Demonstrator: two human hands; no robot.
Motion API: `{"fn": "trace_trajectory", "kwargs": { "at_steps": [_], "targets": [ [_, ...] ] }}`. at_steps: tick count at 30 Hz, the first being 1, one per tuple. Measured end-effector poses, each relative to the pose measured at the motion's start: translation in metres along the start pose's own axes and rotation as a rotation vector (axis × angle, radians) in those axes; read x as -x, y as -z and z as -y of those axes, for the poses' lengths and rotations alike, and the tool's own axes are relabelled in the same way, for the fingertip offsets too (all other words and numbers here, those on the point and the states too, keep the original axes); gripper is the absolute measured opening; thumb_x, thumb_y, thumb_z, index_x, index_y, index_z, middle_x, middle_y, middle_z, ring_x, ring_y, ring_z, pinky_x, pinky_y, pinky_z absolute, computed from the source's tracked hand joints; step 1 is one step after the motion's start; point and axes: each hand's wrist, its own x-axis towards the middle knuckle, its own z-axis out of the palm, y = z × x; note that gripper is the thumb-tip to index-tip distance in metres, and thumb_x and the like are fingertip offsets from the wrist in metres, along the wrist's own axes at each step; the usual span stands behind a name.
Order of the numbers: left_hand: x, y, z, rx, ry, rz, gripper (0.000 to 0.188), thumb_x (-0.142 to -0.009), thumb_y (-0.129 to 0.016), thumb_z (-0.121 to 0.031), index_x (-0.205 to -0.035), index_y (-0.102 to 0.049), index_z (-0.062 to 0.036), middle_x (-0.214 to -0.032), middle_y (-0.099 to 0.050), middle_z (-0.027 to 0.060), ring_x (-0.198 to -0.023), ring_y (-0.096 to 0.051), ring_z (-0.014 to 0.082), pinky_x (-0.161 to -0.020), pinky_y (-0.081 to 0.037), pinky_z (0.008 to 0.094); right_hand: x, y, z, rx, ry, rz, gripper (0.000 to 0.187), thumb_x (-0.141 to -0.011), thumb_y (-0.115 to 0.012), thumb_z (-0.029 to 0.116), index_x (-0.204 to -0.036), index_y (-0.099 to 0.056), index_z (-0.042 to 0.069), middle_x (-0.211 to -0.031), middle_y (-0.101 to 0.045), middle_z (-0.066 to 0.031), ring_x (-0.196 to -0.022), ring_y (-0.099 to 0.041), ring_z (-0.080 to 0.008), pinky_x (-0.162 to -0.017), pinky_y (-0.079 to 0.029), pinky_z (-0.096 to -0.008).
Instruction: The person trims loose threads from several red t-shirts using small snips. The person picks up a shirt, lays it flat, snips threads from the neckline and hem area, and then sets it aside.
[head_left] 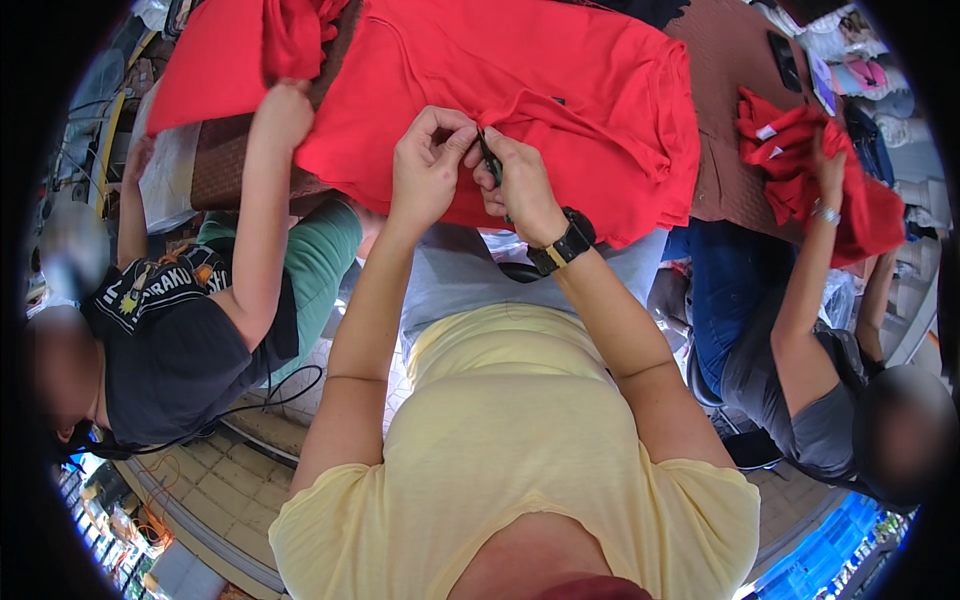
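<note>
A large red garment (pixel 590 120) lies spread over the table in front of me, its folds drawn toward my fingertips. With finger and thumb, my left hand (pixel 432 165) pinches the cloth at a gathered fold; the exact spot is partly hidden by the fingers. Close beside it, my right hand (pixel 522 185) is closed around small dark thread snips (pixel 489 158), their tip pointing up at the pinched fold. The snips' handle is mostly covered by my palm. A dark watch sits on my right wrist.
The brown table (pixel 720 165) runs across the front. At left, a co-worker's hand (pixel 285 115) handles a red cloth (pixel 215 65). To the right, another person holds a crumpled red garment (pixel 870 215) with white tags. A phone (pixel 783 60) lies at the far right.
</note>
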Motion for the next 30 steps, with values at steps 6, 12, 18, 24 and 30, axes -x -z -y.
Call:
{"fn": "trace_trajectory", "kwargs": {
  "at_steps": [6,12,18,24,30],
  "targets": [
    [0.006,0.001,-0.002,-0.041,-0.015,0.04,0.001,-0.096,-0.061,0.004,-0.097,-0.062,0.0034,-0.105,-0.059,0.0073,-0.088,-0.059,0.0115,-0.078,-0.05,0.0252,-0.006,0.004,0.001,-0.045,-0.043,0.025,0.037,-0.104,-0.048,0.037,-0.081,-0.054,0.007,-0.061,-0.044,0.0025,-0.043,-0.031,-0.0056,-0.038,-0.024,-0.0233],
    [0.01,-0.006,-0.001,-0.054,-0.071,0.001,0.004,-0.092,-0.061,0.01,-0.09,-0.062,0.0063,-0.102,-0.057,0.0076,-0.077,-0.062,0.0122,-0.07,-0.052,0.0259,-0.007,0.01,-0.003,-0.114,-0.072,0.047,0.035,-0.1,-0.053,0.037,-0.081,-0.054,0.008,-0.06,-0.046,0.0016,-0.041,-0.032,-0.0061,-0.037,-0.024,-0.0236],
    [0.012,-0.01,0.0,-0.011,-0.064,-0.026,0.006,-0.092,-0.06,0.011,-0.091,-0.063,0.006,-0.102,-0.058,0.0088,-0.077,-0.063,0.0132,-0.07,-0.053,0.0258,-0.011,0.015,-0.004,-0.171,-0.11,0.093,0.037,-0.1,-0.053,0.038,-0.078,-0.053,0.009,-0.055,-0.045,0.0008,-0.039,-0.03,-0.0074,-0.036,-0.023,-0.0244],
    [0.012,0.0,0.005,-0.243,-0.3,-0.133,0.003,-0.095,-0.06,0.006,-0.095,-0.062,0.0044,-0.104,-0.062,0.0092,-0.087,-0.064,0.0139,-0.082,-0.052,0.0262,-0.012,0.025,-0.009,-0.073,-0.052,0.146,0.044,-0.101,-0.051,0.046,-0.078,-0.054,0.008,-0.055,-0.044,0.0014,-0.039,-0.03,-0.006,-0.036,-0.021,-0.0234],
    [0.071,0.042,-0.077,-0.398,0.27,0.374,0.012,-0.091,-0.068,0.001,-0.102,-0.062,0.0013,-0.087,-0.064,0.0053,-0.076,-0.063,0.0126,-0.069,-0.051,0.026,0.013,0.04,0.009,0.389,0.201,-0.114,0.036,-0.091,-0.074,0.037,-0.086,-0.064,0.002,-0.066,-0.055,0.0023,-0.05,-0.041,-0.0034,-0.045,-0.032,-0.0217]
  ]
}}
